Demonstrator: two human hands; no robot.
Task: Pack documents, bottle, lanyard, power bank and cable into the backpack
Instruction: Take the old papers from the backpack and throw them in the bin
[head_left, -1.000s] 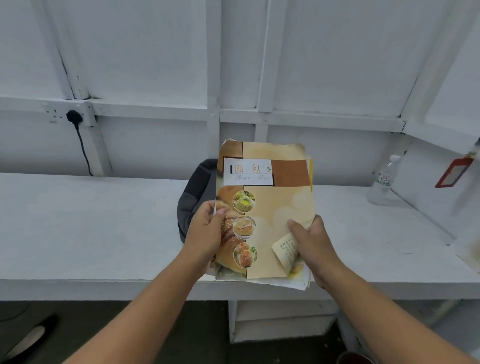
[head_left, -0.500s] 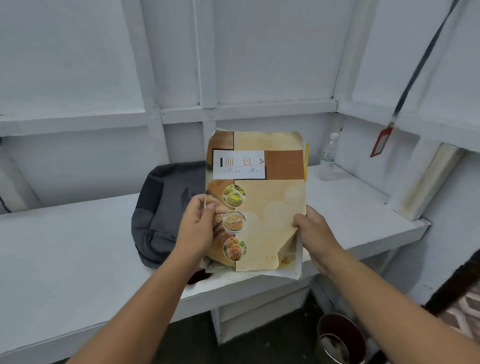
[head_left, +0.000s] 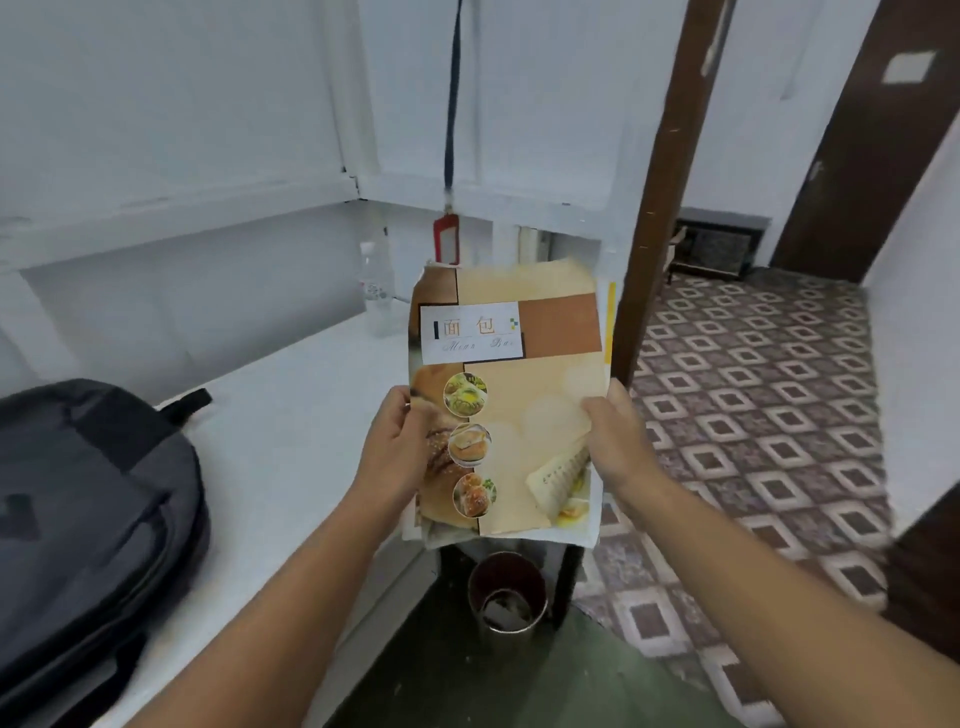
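Note:
A stack of documents (head_left: 540, 395), topped by a tan bread booklet, stands upright in front of me over the counter's right end. My left hand (head_left: 397, 447) grips its left edge and my right hand (head_left: 615, 441) grips its right edge. The grey and black backpack (head_left: 88, 514) lies on the white counter (head_left: 291, 426) at the far left. A clear plastic bottle (head_left: 375, 288) stands at the counter's back corner. A dark blue lanyard (head_left: 451, 124) with a red badge holder hangs on the wall just above the documents. No power bank or cable is in sight.
A dark round bin (head_left: 506, 592) stands on the floor below the documents. A brown wooden post (head_left: 665, 171) rises right of the counter. Beyond it lies a patterned tile floor (head_left: 769, 395) with a small dark cabinet (head_left: 717, 249) and a dark door at the back.
The view has swung to the right, so the backpack now sits far left and the doorway shows. Both hands still hold the documents upright, and the lanyard and bottle now appear closer.

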